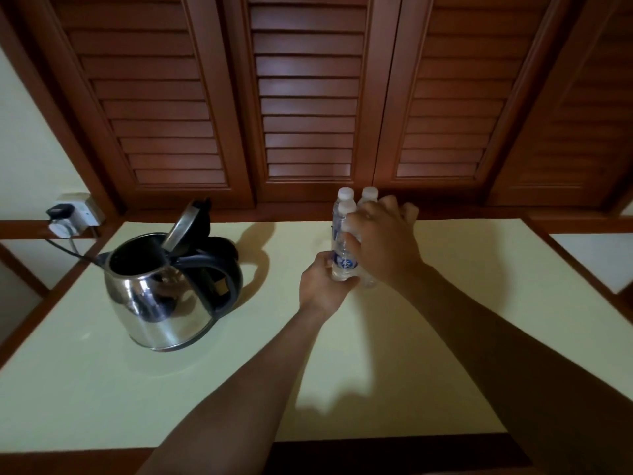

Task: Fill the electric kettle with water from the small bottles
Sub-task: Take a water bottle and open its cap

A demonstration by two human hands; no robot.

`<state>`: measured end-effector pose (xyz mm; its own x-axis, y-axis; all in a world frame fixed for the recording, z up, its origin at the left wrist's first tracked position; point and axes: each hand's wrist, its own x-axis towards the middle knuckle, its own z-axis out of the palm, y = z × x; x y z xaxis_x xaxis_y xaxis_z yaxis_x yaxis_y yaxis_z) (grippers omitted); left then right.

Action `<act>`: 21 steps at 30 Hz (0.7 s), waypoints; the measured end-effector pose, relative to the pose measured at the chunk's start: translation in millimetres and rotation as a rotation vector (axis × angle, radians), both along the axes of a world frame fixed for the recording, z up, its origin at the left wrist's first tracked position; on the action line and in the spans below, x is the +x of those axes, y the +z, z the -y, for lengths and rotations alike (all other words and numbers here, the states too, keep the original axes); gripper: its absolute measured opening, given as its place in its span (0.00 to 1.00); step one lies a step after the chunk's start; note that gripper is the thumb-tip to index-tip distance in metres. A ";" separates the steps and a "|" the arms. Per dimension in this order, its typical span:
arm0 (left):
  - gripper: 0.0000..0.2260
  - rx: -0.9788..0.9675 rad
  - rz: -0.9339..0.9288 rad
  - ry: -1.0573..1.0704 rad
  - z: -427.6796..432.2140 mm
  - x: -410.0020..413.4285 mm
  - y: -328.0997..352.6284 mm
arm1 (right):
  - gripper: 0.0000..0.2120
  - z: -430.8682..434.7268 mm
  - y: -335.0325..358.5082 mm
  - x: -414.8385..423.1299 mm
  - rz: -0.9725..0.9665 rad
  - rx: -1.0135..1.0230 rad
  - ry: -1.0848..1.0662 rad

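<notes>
A steel electric kettle (161, 299) with a black handle stands on the left of the pale table (102, 389), its lid (183, 228) tipped open. Two small clear water bottles with white caps stand upright side by side at the table's far middle. My left hand (322, 286) grips the base of the nearer bottle (342, 241). My right hand (383, 241) wraps over the second bottle (369, 195), hiding most of it; only its cap and a bit of its base show.
A black cord runs from the kettle to a plug in a wall socket (73, 214) at the far left. Wooden louvred doors (308, 97) rise right behind the table. The table's wooden front edge (376, 450) is close to me.
</notes>
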<state>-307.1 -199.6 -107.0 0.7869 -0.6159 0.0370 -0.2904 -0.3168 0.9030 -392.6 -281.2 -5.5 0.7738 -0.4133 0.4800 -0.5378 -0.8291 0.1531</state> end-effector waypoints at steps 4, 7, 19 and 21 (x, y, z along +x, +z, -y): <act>0.22 -0.024 -0.023 0.025 -2.1 -2.2 -9.4 | 0.15 1.2 3.1 0.0 0.040 -0.006 0.035; 0.22 -0.068 -0.074 0.042 -13.6 -7.6 -13.9 | 0.18 2.2 2.1 -5.0 0.050 0.060 0.110; 0.14 -0.215 -0.242 0.024 -129.6 -25.2 3.4 | 0.29 -57.3 5.9 -3.7 0.016 0.371 0.308; 0.15 -0.206 -0.234 -0.002 -154.4 -20.9 5.0 | 0.26 -76.8 9.3 -2.2 0.026 0.414 0.360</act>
<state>-328.0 -45.2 -102.0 0.7878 -0.6155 -0.0204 -0.0677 -0.1194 0.9905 -394.8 -204.4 3.8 0.8912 -0.2830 0.3544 -0.2081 -0.9495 -0.2350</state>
